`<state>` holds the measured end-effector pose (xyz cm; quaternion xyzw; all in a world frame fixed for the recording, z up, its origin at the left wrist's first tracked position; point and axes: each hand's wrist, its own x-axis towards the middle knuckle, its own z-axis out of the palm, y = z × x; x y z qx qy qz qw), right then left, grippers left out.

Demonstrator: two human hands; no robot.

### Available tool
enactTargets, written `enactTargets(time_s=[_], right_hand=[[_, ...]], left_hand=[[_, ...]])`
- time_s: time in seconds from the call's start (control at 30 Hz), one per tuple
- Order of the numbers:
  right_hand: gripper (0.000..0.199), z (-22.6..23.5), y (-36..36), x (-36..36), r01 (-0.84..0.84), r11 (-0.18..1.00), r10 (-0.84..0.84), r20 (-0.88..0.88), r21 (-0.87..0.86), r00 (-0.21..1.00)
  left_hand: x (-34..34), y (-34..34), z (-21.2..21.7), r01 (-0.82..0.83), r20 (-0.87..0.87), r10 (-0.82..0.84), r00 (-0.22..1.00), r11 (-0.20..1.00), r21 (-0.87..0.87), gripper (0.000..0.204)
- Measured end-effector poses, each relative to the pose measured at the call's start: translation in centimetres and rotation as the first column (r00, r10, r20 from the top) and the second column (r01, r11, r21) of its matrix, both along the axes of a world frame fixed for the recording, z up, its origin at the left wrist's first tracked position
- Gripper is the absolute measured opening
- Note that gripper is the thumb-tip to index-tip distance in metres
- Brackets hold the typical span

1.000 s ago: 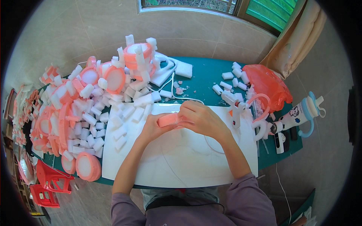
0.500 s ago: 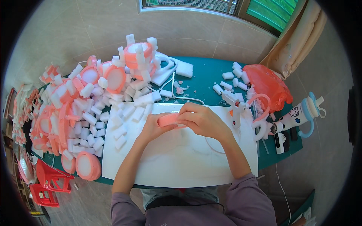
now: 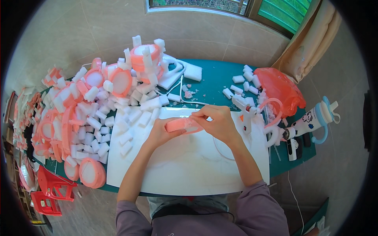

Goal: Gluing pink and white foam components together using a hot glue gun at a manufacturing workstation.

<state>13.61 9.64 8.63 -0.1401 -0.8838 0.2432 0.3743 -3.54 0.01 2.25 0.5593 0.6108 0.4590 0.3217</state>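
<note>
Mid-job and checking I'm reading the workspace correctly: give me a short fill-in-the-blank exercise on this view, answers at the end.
1. The left hand grips a pink foam piece above a ____ board.
2. The big pile of foam pieces lies to the ____ of that hand.
3. The two plastic stools are both coloured ____.
4. The bottle is on the table, toward its ____ end.

Missing words: white; left; red; right.
</note>
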Motion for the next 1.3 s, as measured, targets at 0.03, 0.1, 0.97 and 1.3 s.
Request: enactTargets(time_s=[0.03,0.1,0.97,1.3], right_hand=[[0.006,-0.1,0.1,0.1,-0.045,0.999,0.045,0.02,0.007,0.999],[0.007,0.0,0.2,0.2,-0.07,0.997,0.067,0.11,0.03,0.992],[0.017,-0.7,0.0,-0.6,-0.227,0.945,0.211,0.093,0.234,0.973],[0.015,-1.1,-2.0,-1.5,0.017,0.953,-0.029,0.033,0.302,0.999]], left_hand=[[0.0,0.0,0.0,0.003,0.002,-0.003,1.0,1.0,-0.002,0.035],[-0.1,0.0,-0.2,0.001,-0.001,-0.001,1.0,1.0,0.01,0.034],[0.1,0.0,0.0,0.0,0.001,0.0,1.0,0.998,0.063,0.033],[0.1,0.1,-0.4,-0.043,-0.021,0.044,0.999,0.998,0.043,0.032]])
